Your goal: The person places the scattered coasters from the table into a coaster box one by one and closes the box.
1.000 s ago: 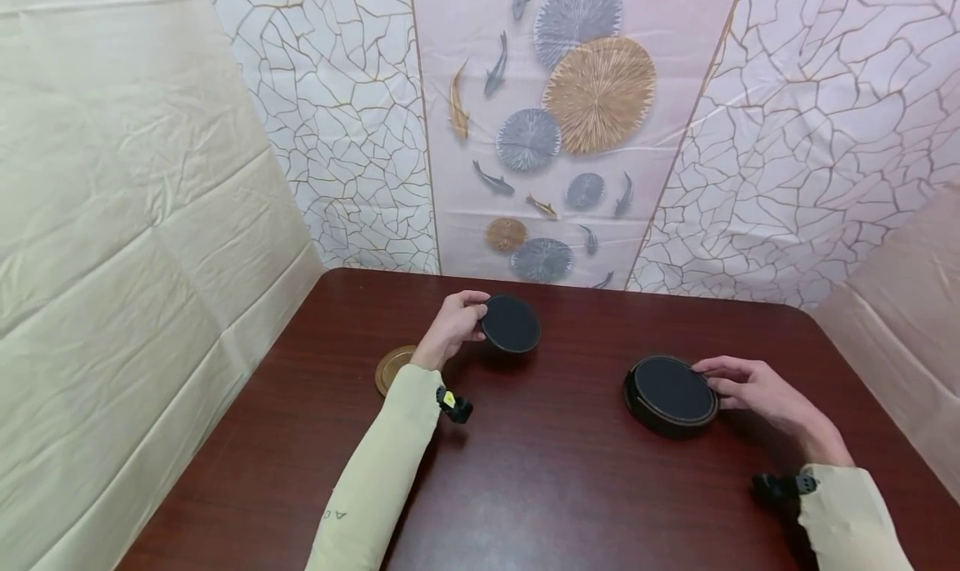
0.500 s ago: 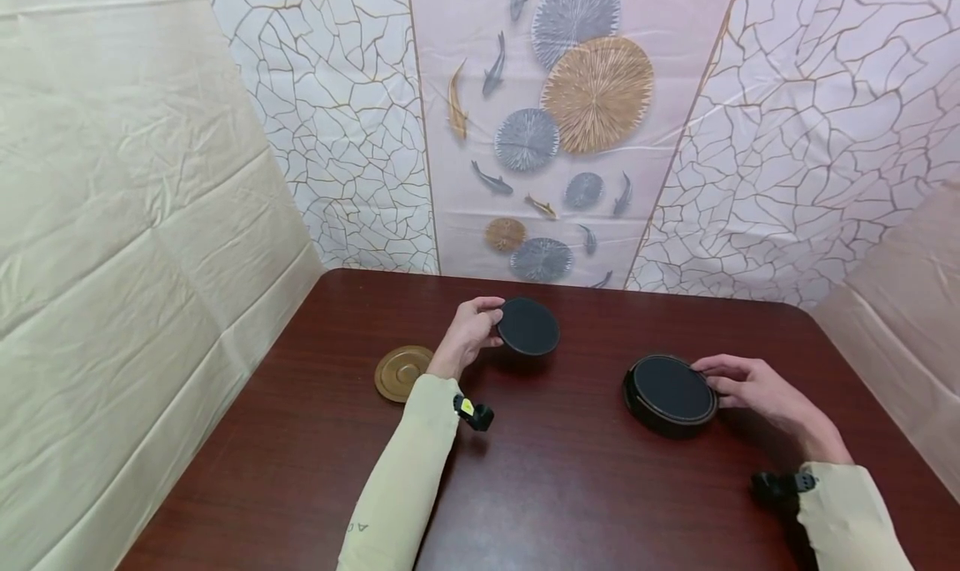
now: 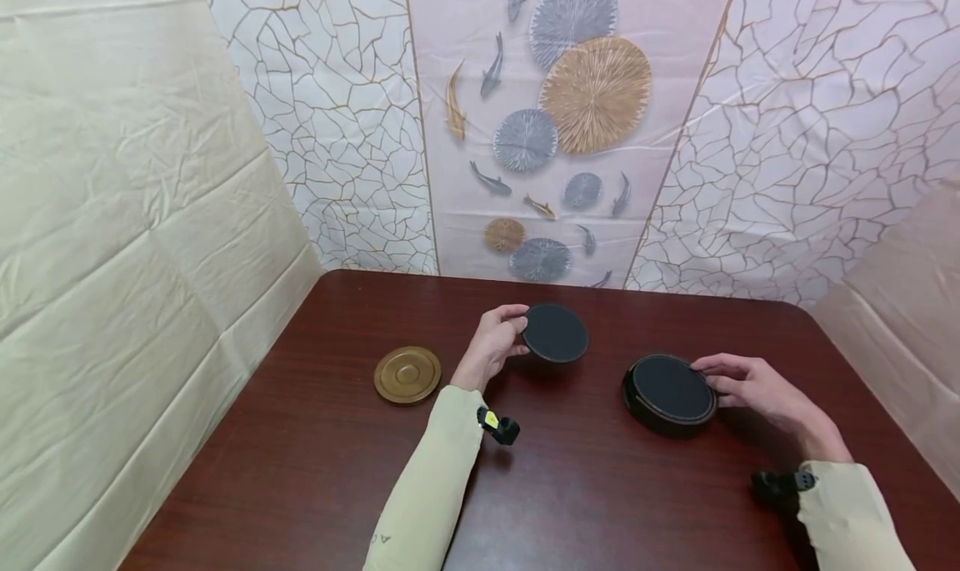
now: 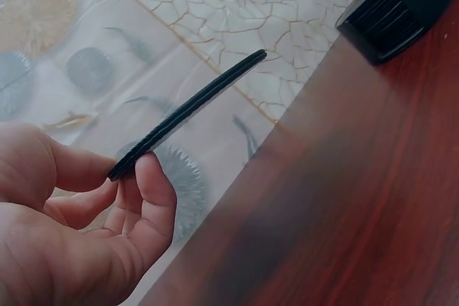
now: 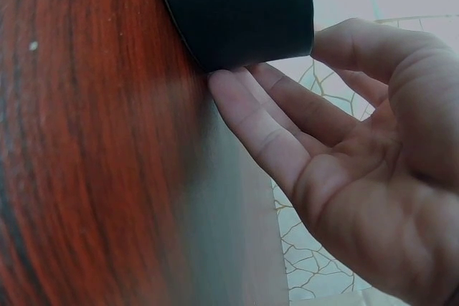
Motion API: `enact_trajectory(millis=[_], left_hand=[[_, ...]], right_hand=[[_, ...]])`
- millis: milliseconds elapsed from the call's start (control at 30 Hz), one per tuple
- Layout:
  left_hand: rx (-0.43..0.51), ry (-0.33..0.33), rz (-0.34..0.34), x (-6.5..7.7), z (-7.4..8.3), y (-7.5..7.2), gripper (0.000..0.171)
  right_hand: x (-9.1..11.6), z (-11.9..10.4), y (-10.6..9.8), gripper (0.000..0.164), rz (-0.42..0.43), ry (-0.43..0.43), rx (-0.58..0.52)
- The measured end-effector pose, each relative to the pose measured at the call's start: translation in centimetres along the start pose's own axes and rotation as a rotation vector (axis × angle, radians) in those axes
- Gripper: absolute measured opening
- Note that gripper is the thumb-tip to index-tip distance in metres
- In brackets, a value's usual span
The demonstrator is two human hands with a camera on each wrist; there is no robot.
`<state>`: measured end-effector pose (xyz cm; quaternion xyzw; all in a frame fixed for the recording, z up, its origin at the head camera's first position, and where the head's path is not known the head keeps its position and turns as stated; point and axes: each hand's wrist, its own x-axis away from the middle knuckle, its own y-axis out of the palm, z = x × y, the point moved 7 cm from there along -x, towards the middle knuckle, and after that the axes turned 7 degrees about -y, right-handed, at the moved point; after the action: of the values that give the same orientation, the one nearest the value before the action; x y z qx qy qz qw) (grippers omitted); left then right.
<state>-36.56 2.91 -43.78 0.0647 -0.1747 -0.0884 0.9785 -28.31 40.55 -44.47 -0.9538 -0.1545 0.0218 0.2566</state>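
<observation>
My left hand (image 3: 495, 344) pinches a thin, round black coaster (image 3: 556, 333) by its left edge, above the dark wooden table. In the left wrist view the coaster (image 4: 190, 109) shows edge-on, between thumb and fingers. To the right stands a round black coaster holder (image 3: 663, 423) with a black disc (image 3: 675, 386) on top. My right hand (image 3: 761, 392) holds this holder at its right side. In the right wrist view its fingertips touch the upper and lower edges of the holder's smooth wall (image 5: 244, 8). Slots show in the holder's side (image 4: 387, 26) in the left wrist view.
A round gold-brown disc (image 3: 407, 375) with raised rings lies flat left of my left hand. The reddish-brown table (image 3: 570, 488) ends at a patterned cloth wall (image 3: 525, 221) behind. Pale cloth (image 3: 135, 221) hangs along the left side.
My left hand has moved right with the coaster, nearer the holder. The gold-brown disc, partly covered by the arm before, is now fully visible. The right hand and holder stay in place.
</observation>
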Motion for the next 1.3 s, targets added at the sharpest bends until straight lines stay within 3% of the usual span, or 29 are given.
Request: enact_trajectory(millis=[467,933,1300], left_hand=[[0.018,-0.002,-0.075,-0.4,-1.3,4.7,0.026],[0.068,-0.003,-0.073,-0.4,-2.4,8.6,0.024],[0.105,-0.016,-0.016,0.0,-4.3,11.4,0.025]], right_hand=[[-0.4,-0.3,0.1,0.044,-0.022,-0.007,-0.009],[-0.1,-0.1,0.1,0.045,-0.017,0.012,0.002],[-0.1,0.1,0.0,0.044,-0.009,0.005,0.007]])
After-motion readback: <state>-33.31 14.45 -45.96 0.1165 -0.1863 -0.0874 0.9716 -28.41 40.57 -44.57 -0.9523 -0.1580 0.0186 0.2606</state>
